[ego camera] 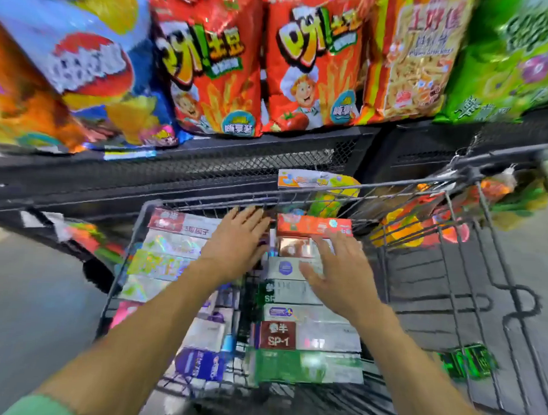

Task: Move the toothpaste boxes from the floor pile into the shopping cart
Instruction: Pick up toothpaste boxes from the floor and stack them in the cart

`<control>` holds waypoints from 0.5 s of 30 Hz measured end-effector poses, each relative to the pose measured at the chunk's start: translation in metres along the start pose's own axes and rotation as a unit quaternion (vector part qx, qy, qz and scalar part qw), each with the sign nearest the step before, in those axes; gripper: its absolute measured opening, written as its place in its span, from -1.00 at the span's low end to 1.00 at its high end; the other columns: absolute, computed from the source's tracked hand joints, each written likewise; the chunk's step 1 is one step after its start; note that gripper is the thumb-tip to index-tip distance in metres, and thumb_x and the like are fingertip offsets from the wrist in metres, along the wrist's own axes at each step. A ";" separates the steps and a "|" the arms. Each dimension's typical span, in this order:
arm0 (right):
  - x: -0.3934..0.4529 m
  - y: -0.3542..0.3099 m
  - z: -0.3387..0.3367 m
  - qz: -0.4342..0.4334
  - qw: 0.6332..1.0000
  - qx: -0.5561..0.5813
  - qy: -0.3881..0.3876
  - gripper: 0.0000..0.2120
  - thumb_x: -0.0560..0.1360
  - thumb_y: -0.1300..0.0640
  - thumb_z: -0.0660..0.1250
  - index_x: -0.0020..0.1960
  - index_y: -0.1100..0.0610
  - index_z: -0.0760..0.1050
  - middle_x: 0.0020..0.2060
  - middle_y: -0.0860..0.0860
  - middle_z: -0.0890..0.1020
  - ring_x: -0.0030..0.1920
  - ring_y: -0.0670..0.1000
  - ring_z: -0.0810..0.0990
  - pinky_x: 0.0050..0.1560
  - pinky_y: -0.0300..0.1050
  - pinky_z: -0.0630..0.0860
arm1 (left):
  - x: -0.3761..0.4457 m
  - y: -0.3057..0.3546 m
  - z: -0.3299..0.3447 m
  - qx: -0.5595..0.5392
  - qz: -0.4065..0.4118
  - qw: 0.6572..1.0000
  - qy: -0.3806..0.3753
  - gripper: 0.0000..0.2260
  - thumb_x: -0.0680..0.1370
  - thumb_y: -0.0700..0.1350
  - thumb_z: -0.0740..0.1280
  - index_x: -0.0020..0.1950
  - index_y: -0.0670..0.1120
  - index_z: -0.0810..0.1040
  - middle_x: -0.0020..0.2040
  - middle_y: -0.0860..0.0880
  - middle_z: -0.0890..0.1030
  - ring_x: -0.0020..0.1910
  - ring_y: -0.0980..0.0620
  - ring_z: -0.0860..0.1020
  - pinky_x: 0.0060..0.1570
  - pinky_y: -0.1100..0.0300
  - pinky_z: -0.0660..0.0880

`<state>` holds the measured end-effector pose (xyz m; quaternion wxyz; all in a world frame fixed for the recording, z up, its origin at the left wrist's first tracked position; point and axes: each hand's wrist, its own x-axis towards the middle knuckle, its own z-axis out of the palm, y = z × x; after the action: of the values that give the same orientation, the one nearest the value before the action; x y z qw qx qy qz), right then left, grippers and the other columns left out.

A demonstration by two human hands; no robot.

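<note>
Both hands flat-fingered, gripping nothing — left hand (pixel 237 237) and right hand (pixel 335 271) over toothpaste boxes (pixel 300 320) rowed inside shopping cart (pixel 373 187). Tidying step, likely — next, reaching outside cart for more.

Grey wire shopping cart (pixel 354 187) stands in front of black mesh shelf (pixel 237 162), with bright foil snack bags (pixel 209 65) in a row on the shelf. Two rows of flat toothpaste boxes (pixel 305 332) lie stacked inside cart, left and right. Orange toothpaste box (pixel 312 229) sits at far end of right row. Left hand (pixel 234 240) over left row, right hand (pixel 335 271) over right row. Green box (pixel 466 363) on floor right of cart.
</note>
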<state>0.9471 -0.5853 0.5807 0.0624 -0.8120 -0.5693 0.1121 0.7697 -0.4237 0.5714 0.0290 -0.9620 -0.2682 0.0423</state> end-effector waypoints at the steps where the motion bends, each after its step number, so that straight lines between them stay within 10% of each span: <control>1: 0.002 -0.022 -0.009 -0.020 1.000 0.000 0.002 -0.34 0.51 -0.28 0.11 0.35 0.17 0.53 0.32 0.21 0.55 0.33 0.28 0.50 0.35 0.22 0.42 | -0.023 -0.013 -0.016 0.006 -0.015 1.000 0.006 -0.50 0.62 0.16 0.18 0.43 -0.13 0.49 0.45 -0.15 0.48 0.43 -0.17 0.44 0.41 -0.12 0.33; 15: -0.029 -0.510 -0.020 -0.362 0.929 -0.074 0.016 -0.27 0.48 -0.33 -0.01 0.39 0.14 0.48 0.33 0.21 0.53 0.33 0.24 0.49 0.37 0.13 0.41 | -0.531 -0.246 -0.093 0.015 -0.456 0.888 0.056 -0.38 0.56 0.28 0.05 0.23 -0.16 0.62 0.13 -0.16 0.66 0.10 -0.18 0.63 0.08 -0.05 0.57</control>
<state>0.4785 -0.4366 0.7200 0.0477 -0.5548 -0.8302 0.0260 0.1993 -0.4916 0.7179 0.0747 -0.7336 -0.6750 -0.0251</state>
